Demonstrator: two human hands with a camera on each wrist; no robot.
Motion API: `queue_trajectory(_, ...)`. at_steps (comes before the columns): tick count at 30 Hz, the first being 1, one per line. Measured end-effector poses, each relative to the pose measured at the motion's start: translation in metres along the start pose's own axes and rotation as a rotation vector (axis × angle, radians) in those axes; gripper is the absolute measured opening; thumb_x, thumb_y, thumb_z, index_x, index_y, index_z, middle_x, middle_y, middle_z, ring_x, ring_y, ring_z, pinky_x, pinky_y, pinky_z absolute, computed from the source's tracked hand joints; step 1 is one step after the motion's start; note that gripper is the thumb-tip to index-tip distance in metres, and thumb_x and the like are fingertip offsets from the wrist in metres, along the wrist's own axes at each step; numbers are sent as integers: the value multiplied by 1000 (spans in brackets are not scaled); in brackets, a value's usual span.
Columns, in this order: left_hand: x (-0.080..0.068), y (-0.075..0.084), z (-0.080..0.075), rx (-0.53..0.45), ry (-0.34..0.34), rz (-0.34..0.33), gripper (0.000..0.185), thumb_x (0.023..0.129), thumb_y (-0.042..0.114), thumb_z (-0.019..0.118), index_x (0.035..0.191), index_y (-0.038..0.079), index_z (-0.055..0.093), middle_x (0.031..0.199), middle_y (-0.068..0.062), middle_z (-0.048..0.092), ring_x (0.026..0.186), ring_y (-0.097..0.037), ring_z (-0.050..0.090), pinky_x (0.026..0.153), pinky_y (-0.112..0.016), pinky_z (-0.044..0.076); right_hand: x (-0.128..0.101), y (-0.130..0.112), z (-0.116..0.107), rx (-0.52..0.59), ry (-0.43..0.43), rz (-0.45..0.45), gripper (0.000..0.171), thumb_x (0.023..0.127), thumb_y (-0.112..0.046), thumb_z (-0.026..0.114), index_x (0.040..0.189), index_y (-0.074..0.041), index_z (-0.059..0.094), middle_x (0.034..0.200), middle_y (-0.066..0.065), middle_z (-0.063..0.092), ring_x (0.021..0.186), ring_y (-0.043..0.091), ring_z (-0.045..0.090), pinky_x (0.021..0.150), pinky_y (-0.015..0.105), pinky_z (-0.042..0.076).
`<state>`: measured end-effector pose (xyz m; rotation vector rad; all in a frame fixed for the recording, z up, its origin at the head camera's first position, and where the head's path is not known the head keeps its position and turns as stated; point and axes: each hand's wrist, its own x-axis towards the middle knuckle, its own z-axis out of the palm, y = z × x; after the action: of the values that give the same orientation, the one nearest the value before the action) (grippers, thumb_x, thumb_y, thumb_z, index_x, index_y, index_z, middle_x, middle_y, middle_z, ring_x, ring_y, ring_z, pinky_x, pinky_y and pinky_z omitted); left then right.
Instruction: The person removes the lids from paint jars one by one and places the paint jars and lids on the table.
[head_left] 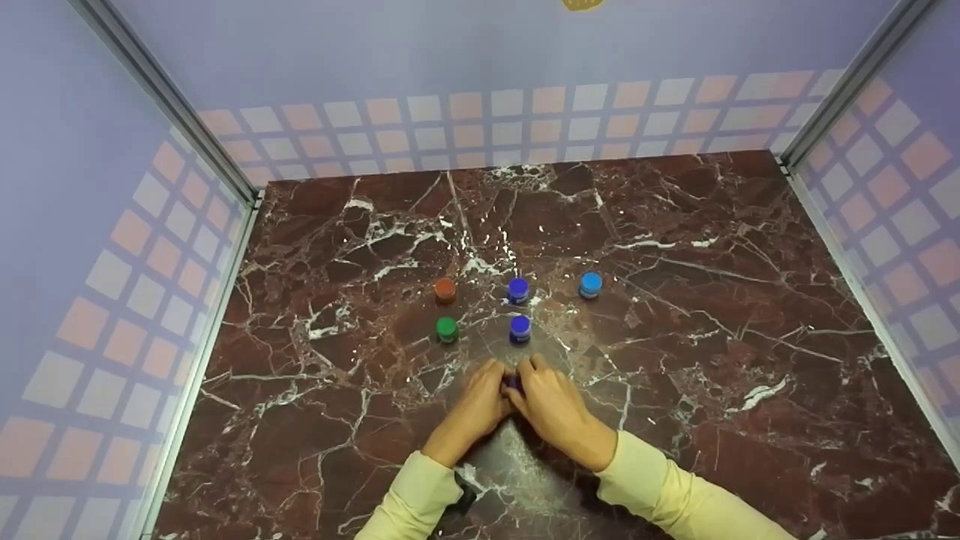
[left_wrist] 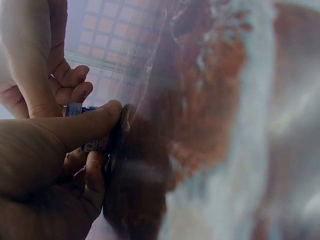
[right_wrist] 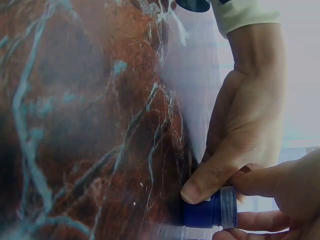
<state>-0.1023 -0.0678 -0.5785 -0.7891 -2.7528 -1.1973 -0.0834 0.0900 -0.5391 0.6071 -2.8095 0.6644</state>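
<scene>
Near the front middle of the table, my two hands meet around a small dark blue jar with a ridged translucent rim or lid, apparently a paint pot. It lies against the table at its base. My left hand holds the jar's body, thumb pressed along its side. At the ridged top end, the fingers of my right hand pinch it. From above, the fingers hide most of the jar. Just beyond my hands stands a blue-lidded jar, with a green-lidded jar to its left.
Farther back stand an orange-lidded jar, another blue-lidded jar and a light blue jar. The table is dark red marble-patterned. Tiled-pattern panels close it off at the back and both sides.
</scene>
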Motion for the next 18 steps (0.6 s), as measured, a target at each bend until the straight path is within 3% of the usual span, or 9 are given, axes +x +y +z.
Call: queue_trajectory(18,-1,-2,0,-18,11,18,27,76,-8,74,98,0,60,92,-8,58,86,-25,59,81,-39,51,1,0,-3,-27,-41,-101,18,86,-7,78,87,2,63,85,10,49,61,30,60,48,40,52)
